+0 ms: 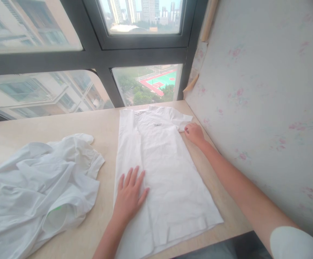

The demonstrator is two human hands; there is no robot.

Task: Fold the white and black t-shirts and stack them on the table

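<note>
A white shirt (pixel 169 169) lies lengthwise on a pale tabletop (pixel 108 138), its left side folded inward. In front, the left hand (pixel 129 199) rests flat on that fold, fingers loosely spread, gripping nothing. To the left sits a crumpled white garment (pixel 50 180). Farther off, the right hand (pixel 194 133) curls at the shirt's short sleeve; its fingers appear to pinch the edge, though fingertips are partly hidden. Beyond, a dark-framed window (pixel 145 55) overlooks a sports court (pixel 159 82).
</note>
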